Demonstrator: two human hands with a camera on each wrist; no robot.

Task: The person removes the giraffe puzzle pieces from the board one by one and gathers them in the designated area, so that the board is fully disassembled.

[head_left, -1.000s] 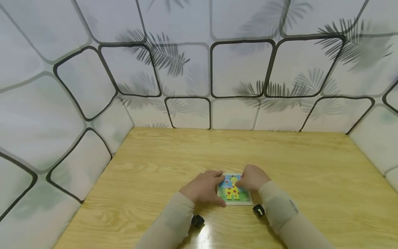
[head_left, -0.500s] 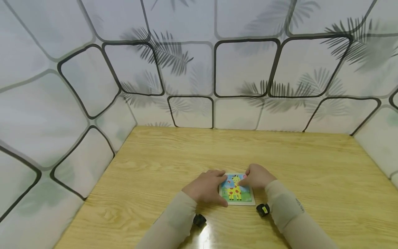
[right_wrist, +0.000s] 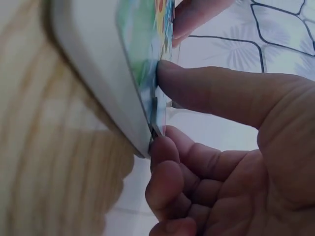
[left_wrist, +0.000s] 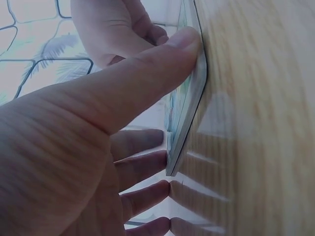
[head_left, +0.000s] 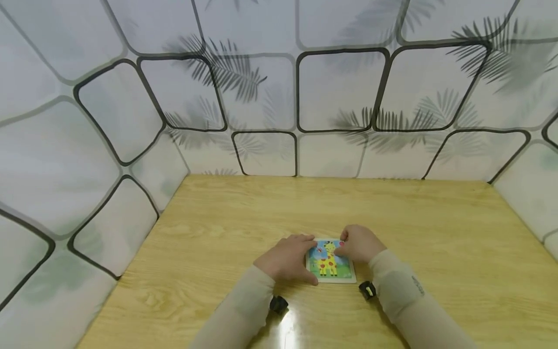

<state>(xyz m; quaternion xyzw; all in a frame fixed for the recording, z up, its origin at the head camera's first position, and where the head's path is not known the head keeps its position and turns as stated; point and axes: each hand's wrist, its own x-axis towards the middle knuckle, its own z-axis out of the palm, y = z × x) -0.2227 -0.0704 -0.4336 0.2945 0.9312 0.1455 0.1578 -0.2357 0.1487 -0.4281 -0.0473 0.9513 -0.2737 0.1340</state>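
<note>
- Currently handling a squarish picture board (head_left: 328, 261), lying flat on the wood-grain counter (head_left: 244, 213) between both hands, toward the near side.
- Resting the left hand (head_left: 286, 259) along the board's left side, gripping nothing; stretching relaxed, nearly straight fingers past the far left corner.
- Pressing the left thumb (left_wrist: 182, 42) onto the board's near left corner, overlapping the rim.
- Pinching at the far right corner with the right hand (head_left: 361, 244): setting the thumb (right_wrist: 172, 84) on the printed face, curling the index fingertip (right_wrist: 165, 150) against the edge, folding the other fingers in.
- Showing a thin dark edge (right_wrist: 154, 110) between that thumb and fingertip in the right wrist view; being too blurred to tell as loose piece or board.
- Displaying a yellow giraffe with red spots, standing upright on blue over green, inside a pale border (head_left: 337, 281).
- Wearing light beige sleeves (head_left: 237, 310) on both arms, plus a small black device (head_left: 278, 305) at each wrist.
- Reflecting a bright patch off the counter between the forearms.
- Surrounding the counter's back and sides with a pale, leaf-printed backdrop (head_left: 340, 92).
</note>
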